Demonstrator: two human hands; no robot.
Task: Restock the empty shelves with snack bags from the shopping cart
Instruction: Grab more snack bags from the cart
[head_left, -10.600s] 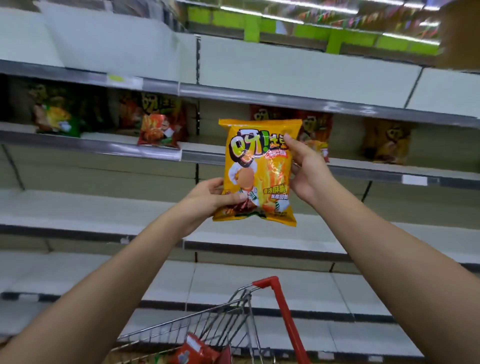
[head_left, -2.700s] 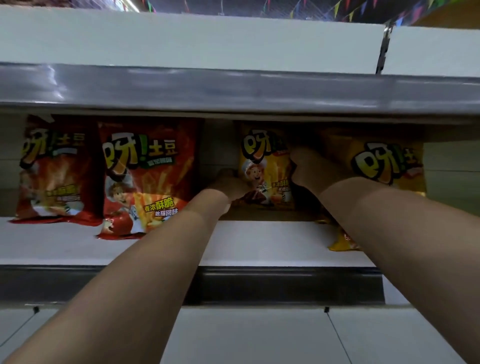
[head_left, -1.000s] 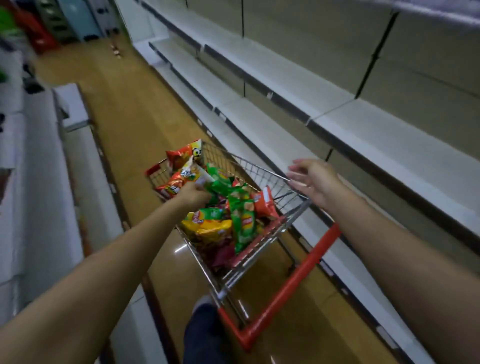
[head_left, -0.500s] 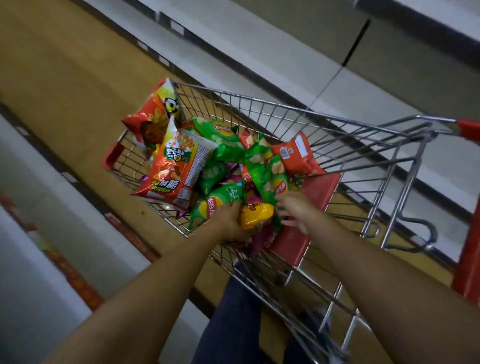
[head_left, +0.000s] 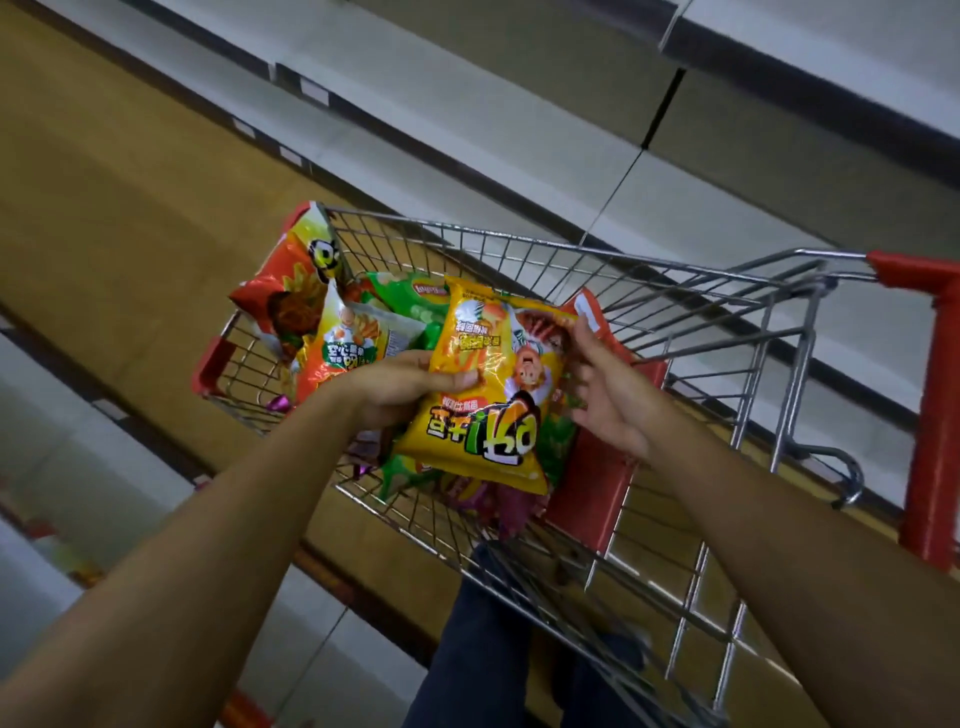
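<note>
A yellow snack bag hangs upside down above the wire shopping cart. My left hand grips its left edge, thumb across the front. At the bag's right edge my right hand touches it with spread fingers. Under and beside it lie several more bags: an orange-red one leaning in the far left corner, an orange one and green ones. White shelves run along the upper right.
The cart's red handle stands at the right. A red child-seat flap leans inside the cart. Brown aisle floor stretches left of the cart. My legs in dark trousers are below. Another low shelf unit lines the left.
The yellow bag has come up out of the cart pile in my left hand. My right hand has moved onto its right edge. The view has shifted slightly over the cart.
</note>
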